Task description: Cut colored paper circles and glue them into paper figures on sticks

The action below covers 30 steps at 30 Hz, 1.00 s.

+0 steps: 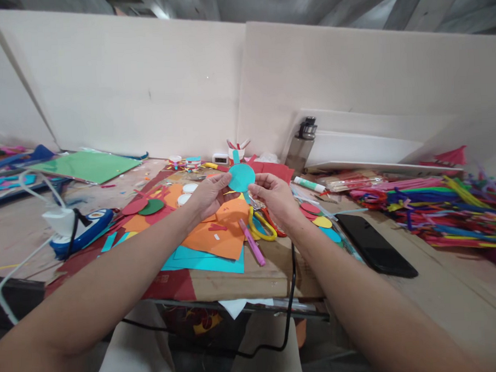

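Both my hands hold up a turquoise paper disc point(241, 177) above the worktable, with paper strips sticking out around it. My left hand point(213, 196) pinches its left edge between thumb and fingers. At its lower right edge, my right hand point(272, 195) grips it in the same way. Below the hands lie orange paper sheets point(217, 236) with small scraps on top, over turquoise sheets point(206, 263). Yellow-handled scissors point(263, 227) and a pink marker point(252, 243) rest close under my right hand. A red disc point(134, 206) and a green disc point(152, 206) lie left of my left hand.
A black phone point(376, 245) lies on the right, near bundles of colourful pipe cleaners point(433, 205). A bottle point(301, 146) and a glue stick point(309, 184) are further back. At left sit a blue power strip point(83, 234) with a white plug and a green sheet point(93, 171). A black cable point(292, 293) hangs over the front edge.
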Available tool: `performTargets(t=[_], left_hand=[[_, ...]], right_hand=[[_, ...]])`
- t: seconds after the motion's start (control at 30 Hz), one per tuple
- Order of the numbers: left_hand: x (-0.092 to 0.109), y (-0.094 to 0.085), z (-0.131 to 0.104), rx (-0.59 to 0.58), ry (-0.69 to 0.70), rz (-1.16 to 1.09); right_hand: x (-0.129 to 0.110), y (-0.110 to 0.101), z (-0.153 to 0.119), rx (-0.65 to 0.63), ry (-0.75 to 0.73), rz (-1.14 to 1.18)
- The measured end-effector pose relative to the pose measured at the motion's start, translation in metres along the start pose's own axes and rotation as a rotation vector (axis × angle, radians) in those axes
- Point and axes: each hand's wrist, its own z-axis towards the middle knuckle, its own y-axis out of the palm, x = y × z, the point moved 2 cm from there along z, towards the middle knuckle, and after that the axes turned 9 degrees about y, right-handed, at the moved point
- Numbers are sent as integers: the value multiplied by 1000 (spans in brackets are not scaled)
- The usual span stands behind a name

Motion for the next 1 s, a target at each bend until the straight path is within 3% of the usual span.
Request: performTargets(t=[0.33, 1.0], left_hand=[[2, 5, -1, -105, 53, 3], [-3, 6, -1, -14, 67, -2]], right_hand=[[0, -1, 1, -6, 50, 109], [4, 2, 1, 51, 14, -13]])
